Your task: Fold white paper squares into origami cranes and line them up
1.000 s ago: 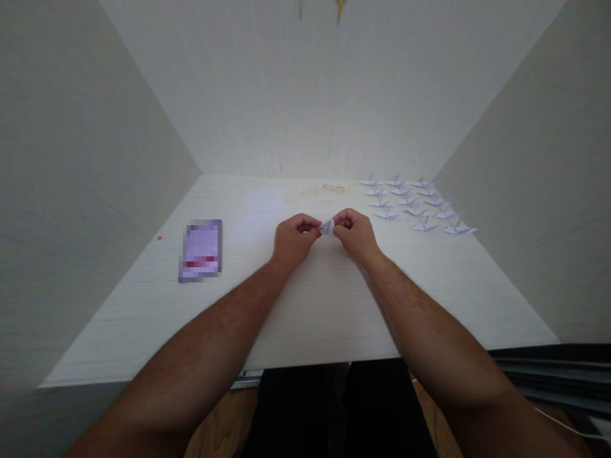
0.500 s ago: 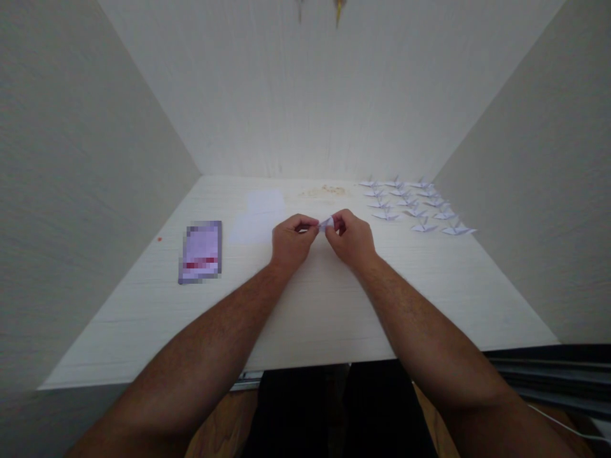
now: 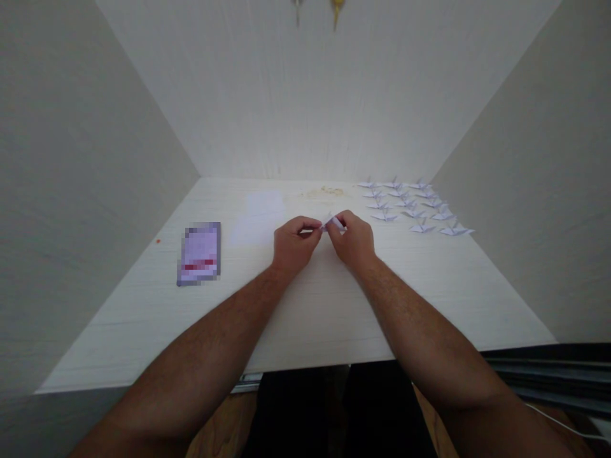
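Observation:
Between my two hands, above the middle of the white table, is a small folded white paper crane [image 3: 329, 222]. My left hand [image 3: 298, 240] pinches one end of it between thumb and fingertips. On the other side, my right hand [image 3: 352, 234] is closed on it with thumb and index finger, and a paper flap shows between them. The fingers hide part of the folds. To the right of my right hand stand several finished white paper cranes [image 3: 422, 227] in rough rows.
White paper sheets [image 3: 260, 213] lie left of my hands. Farther left is a purple, pixelated flat object [image 3: 200, 253], with a small orange speck [image 3: 158, 241] beside it. Walls enclose the table [image 3: 305, 318] at the back and both sides. Brown crumb-like marks [image 3: 329, 191] lie near the back.
The crane between my fingers has turned slightly, and a flap now shows between my right thumb and index finger. My left hand has shifted slightly to the right.

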